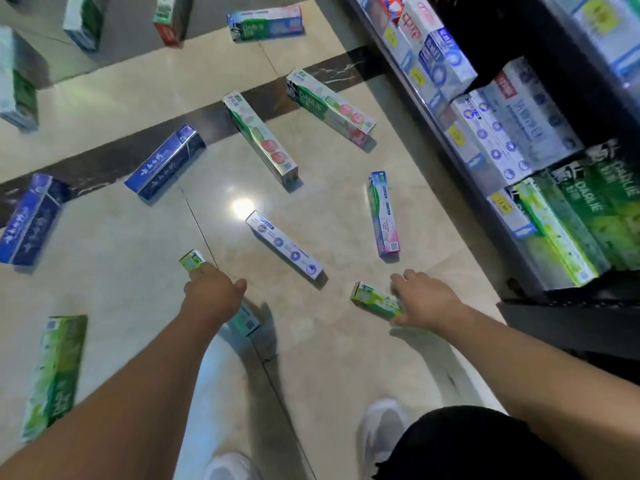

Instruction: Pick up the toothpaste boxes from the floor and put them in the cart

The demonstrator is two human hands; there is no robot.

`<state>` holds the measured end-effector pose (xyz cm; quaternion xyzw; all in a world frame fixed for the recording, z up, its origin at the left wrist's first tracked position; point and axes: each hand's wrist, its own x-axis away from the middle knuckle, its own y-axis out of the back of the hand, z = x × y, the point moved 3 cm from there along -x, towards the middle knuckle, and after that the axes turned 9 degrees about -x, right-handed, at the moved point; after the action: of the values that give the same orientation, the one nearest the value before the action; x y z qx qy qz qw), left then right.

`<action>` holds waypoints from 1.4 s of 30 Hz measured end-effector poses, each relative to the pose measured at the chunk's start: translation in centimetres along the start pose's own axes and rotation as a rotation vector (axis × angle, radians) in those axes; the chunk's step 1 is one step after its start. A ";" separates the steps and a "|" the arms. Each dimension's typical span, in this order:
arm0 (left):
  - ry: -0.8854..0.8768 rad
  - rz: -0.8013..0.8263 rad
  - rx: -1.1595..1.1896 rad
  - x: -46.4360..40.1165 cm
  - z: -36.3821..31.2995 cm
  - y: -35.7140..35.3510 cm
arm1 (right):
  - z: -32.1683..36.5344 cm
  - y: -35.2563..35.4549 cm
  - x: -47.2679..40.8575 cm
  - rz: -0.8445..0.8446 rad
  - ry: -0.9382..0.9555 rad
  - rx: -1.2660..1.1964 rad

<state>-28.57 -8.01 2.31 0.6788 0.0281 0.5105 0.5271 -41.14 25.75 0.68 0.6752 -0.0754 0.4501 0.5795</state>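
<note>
Several toothpaste boxes lie scattered on the glossy tiled floor (329, 358). My left hand (213, 292) grips a green and white box (192, 260) whose ends stick out above and below the hand. My right hand (424, 299) holds another green box (375, 299) by its near end. Just beyond the hands lie a white box with blue icons (284, 249) and a blue and pink box (383, 213). Farther off are two green and pink boxes (261, 138) (330, 105) and two dark blue boxes (166, 162) (29, 220). No cart is in view.
A dark shelf unit (512, 133) stocked with toothpaste boxes runs along the right side. A green box (55, 372) lies at the lower left, and more boxes (265, 24) lie at the far edge. My white shoes (381, 431) stand near the bottom.
</note>
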 end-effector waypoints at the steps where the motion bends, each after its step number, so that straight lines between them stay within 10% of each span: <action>1: 0.015 -0.008 0.010 -0.2 -0.1 -0.4 | -0.1 -0.5 -0.4 0.005 -0.002 -0.006; 30: 0.290 -0.166 0.315 -2.6 -0.3 -5.3 | 0.7 -3.4 -1.8 0.020 -0.030 0.120; 42: 0.107 -0.074 0.431 8.8 3.0 10.6 | 6.2 14.6 8.2 -0.055 -0.146 -0.174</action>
<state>-27.52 -9.66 16.25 0.7461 0.1893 0.5085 0.3860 -42.25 19.33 17.28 0.6552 -0.1379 0.3752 0.6411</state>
